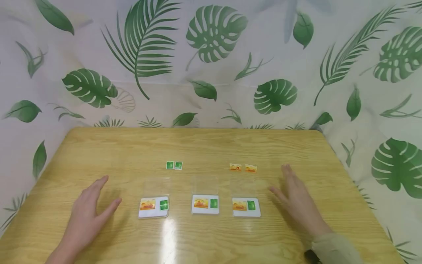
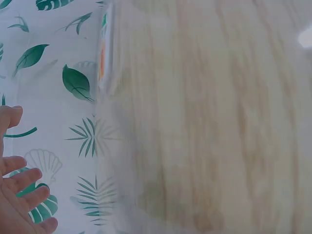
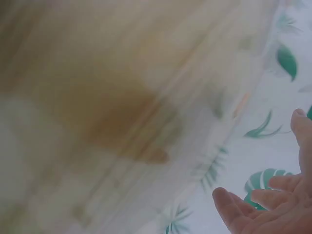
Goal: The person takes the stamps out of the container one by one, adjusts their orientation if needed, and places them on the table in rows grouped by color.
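Note:
Three small clear cases with white inserts lie in a row on the table: a left case [image 1: 153,213], a middle case [image 1: 205,211] and a right case [image 1: 246,213]. Each bears an orange-yellow stamp and a green stamp, and a transparent flap, seemingly its lid, extends behind it. Two loose green stamps [image 1: 174,165] lie behind the left and middle cases. Farther right are two loose orange-yellow stamps [image 1: 243,168]. My left hand [image 1: 87,212] hovers left of the cases, fingers extended, holding nothing. To their right, my right hand [image 1: 298,201] is likewise spread and holds nothing.
The wood-grain table [image 1: 204,146] meets a leaf-patterned cloth [image 1: 237,84] at its back and sides. Light glares off the table in front of the left case. A sleeve [image 1: 336,249] covers the right forearm.

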A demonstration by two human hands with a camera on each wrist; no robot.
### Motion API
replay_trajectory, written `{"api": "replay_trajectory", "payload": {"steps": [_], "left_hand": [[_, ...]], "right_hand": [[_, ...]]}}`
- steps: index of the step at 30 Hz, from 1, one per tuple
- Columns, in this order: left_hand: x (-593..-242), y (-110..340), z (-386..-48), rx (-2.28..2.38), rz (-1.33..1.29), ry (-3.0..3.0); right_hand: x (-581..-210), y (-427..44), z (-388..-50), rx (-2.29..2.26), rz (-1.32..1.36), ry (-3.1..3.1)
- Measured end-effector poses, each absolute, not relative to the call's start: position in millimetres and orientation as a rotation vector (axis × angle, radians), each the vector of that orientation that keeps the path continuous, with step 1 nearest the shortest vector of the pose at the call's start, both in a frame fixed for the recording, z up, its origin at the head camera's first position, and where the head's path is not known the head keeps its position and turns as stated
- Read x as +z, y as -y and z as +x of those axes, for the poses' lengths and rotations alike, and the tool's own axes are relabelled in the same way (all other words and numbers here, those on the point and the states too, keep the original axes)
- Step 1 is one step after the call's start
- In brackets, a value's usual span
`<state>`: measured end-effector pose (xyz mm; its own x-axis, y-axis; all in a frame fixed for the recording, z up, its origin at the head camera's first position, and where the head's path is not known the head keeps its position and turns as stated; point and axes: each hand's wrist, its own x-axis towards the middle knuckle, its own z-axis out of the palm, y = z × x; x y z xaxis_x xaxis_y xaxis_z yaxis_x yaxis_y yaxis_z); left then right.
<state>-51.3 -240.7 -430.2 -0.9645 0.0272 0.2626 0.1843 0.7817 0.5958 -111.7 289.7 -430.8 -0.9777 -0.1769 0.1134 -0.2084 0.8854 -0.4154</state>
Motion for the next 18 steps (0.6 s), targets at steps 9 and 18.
{"api": "replay_trajectory", "payload": {"steps": [9,18], "left_hand": [[-429.7,228.2,-45.4,-1.254,-0.052,2.673],[-444.4,213.6,-42.6,-1.385,-0.022,2.58]], "right_hand": [[-420.4,-249.0,-111.6,1.055,0.296,2.952],[-414.6,-198.0,-113.5,1.309,0.468,2.832]]}}
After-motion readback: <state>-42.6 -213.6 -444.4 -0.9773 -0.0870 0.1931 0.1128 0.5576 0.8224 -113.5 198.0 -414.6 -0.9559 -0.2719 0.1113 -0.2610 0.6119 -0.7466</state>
